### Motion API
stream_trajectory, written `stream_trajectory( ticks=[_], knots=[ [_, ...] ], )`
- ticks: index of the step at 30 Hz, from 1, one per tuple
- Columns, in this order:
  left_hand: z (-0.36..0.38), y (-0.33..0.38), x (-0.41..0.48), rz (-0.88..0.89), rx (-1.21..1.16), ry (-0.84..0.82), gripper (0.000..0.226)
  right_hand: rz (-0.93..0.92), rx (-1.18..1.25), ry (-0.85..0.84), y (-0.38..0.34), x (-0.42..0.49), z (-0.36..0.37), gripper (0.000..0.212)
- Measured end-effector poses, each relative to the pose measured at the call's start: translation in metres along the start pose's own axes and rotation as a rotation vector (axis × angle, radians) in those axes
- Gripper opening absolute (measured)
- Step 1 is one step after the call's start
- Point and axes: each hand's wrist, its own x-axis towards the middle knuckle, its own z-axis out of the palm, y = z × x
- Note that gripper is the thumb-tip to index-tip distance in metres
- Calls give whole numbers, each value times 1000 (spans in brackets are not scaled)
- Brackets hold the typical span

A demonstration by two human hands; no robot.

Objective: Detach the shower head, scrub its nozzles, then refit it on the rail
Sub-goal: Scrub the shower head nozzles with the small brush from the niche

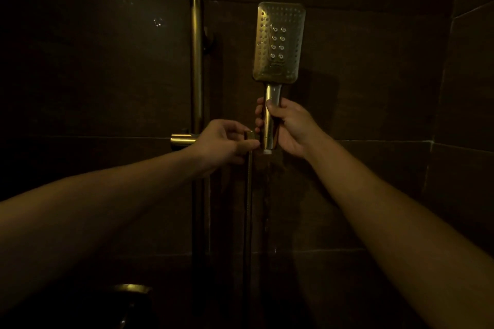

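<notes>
Brass-coloured head (279, 40) is off the rail (196, 61) and sticking straight up out of the right hand (288, 125), nozzles (278, 43) facing me. That hand's fingers are wrapped round the handle, thumb laid up the front. Left hand (224, 141) is just left of it, pinching the nut (251, 135) on the end of the hose (248, 195), which hangs straight down below that hand. The nut sits right beside the handle's bottom end. Rail runs upright behind the left hand, with the bracket (183, 139) poking out at its wrist. Dark tiles (374, 75) behind, super dim lighting.
</notes>
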Motion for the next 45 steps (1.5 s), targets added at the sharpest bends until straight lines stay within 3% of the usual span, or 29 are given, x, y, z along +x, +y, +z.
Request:
stream_trajectory(
  ticks=[13,22,28,45],
  knots=[
    [-31,39,25,216,245,310,35,5,28,-56,0,-2,2,20],
    [-42,24,25,99,417,362,31,24,66,-57,0,0,-7,20],
    [-39,33,29,83,689,280,45,24,35,-76,1,-1,-12,19],
    [-34,53,26,142,1289,-64,33,17,-29,-123,2,-2,-2,17]
  ],
)
